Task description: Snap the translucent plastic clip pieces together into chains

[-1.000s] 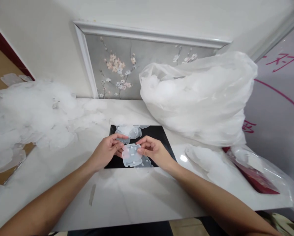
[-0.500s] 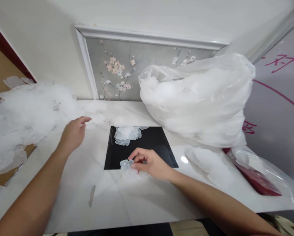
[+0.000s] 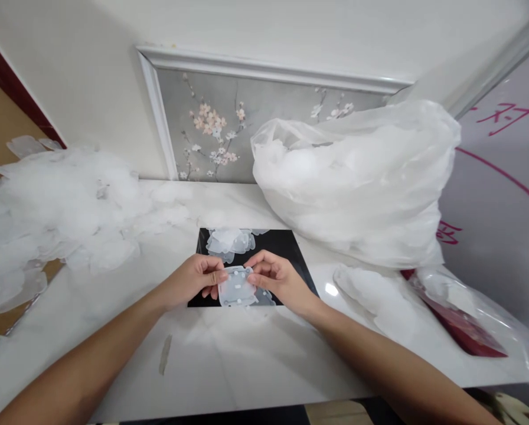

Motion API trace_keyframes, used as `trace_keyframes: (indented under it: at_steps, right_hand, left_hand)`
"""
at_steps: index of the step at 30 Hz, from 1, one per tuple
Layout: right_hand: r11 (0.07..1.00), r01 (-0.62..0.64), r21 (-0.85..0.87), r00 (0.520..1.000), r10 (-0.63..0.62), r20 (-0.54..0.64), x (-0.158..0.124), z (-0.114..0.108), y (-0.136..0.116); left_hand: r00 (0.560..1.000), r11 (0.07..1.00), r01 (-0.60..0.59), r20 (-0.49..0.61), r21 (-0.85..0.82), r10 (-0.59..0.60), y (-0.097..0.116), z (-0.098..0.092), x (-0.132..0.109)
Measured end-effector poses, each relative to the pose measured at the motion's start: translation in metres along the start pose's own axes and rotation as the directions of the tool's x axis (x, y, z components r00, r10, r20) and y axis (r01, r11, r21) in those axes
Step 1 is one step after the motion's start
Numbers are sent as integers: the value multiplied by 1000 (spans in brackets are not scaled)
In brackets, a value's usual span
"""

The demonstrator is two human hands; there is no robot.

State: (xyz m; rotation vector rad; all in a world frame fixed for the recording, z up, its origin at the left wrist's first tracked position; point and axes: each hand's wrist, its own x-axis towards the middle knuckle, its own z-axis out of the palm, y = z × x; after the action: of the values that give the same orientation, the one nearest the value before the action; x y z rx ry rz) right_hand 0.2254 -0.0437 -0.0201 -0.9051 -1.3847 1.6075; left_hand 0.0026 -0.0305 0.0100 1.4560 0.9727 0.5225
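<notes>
Between my two hands is a thin translucent plastic piece [image 3: 238, 287] with rounded corners and small whitish dots. My left hand [image 3: 198, 277] pinches its left upper edge with thumb and fingers. On the opposite edge, my right hand [image 3: 276, 277] has it pinched the same way. The piece is over the near part of a black rectangular sheet [image 3: 280, 248]. Another translucent piece [image 3: 264, 297] shows partly beneath, by my right fingers. Toward the sheet's far edge lies a small overlapping pile of similar pieces [image 3: 230, 241].
A large heap of translucent pieces [image 3: 69, 200] spreads over the left side of the white table [image 3: 193, 366]. A bulging white plastic bag [image 3: 357, 189] stands at the back right. Right of the sheet lie more pieces [image 3: 379, 295] and a dark red item [image 3: 472, 330] under clear plastic.
My left hand has come from beside the left heap to the black sheet and taken hold of the piece's left edge. The piece now faces me, spread between both hands.
</notes>
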Motion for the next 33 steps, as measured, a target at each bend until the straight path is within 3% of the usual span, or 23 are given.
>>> trace_keyframes:
  at_steps: [6, 9, 11, 13, 15, 16, 17, 19, 22, 25, 29, 33]
  right_hand:
    - [1000, 5, 19, 999, -6, 41, -3, 1, -1]
    - [999, -33, -28, 996, 35, 87, -4, 1, 3]
    - [979, -23, -205, 993, 47, 113, -4, 1, 7]
    - [877, 67, -476, 993, -13, 116, -4, 0, 10]
    - [724, 156, -672, 987, -90, 132, -4, -2, 11]
    - [677, 179, -714, 983, -99, 152, -4, -3, 12]
    - [656, 188, -731, 981, -86, 175, -4, -4, 12]
    - [657, 191, -729, 973, -30, 228, -4, -7, 10]
    - [686, 208, -698, 952, 22, 306, -4, -9, 6]
    - [681, 226, -696, 967, -70, 245, 3, -11, 4]
    - [525, 206, -826, 962, -261, 74, 29, -19, 12]
    - [264, 229, -937, 947, -282, 152, 61, -23, 19]
  left_hand:
    - [999, 996, 30, 37, -89, -27, 11, 3, -4]
    - [991, 999, 29, -129, -23, -32, 9, -11, -2]
    - [927, 993, 26, -374, 116, 20, 4, -28, 0]
    - [792, 953, 104, -604, 283, 93, -2, -48, 2]
    - [691, 876, 174, -689, 451, 218, -8, -61, 5]
    - [675, 822, 167, -671, 545, 307, -11, -64, 7]
    - [673, 764, 141, -627, 630, 393, -15, -63, 9]
    - [718, 669, 51, -493, 742, 492, -20, -54, 16]
    - [822, 637, -67, -320, 768, 472, -23, -32, 28]
    - [867, 615, -79, -250, 785, 431, -20, -19, 41]
    - [878, 600, -58, -245, 798, 411, -13, -14, 60]
    - [839, 650, -31, -334, 759, 430, -9, -16, 71]
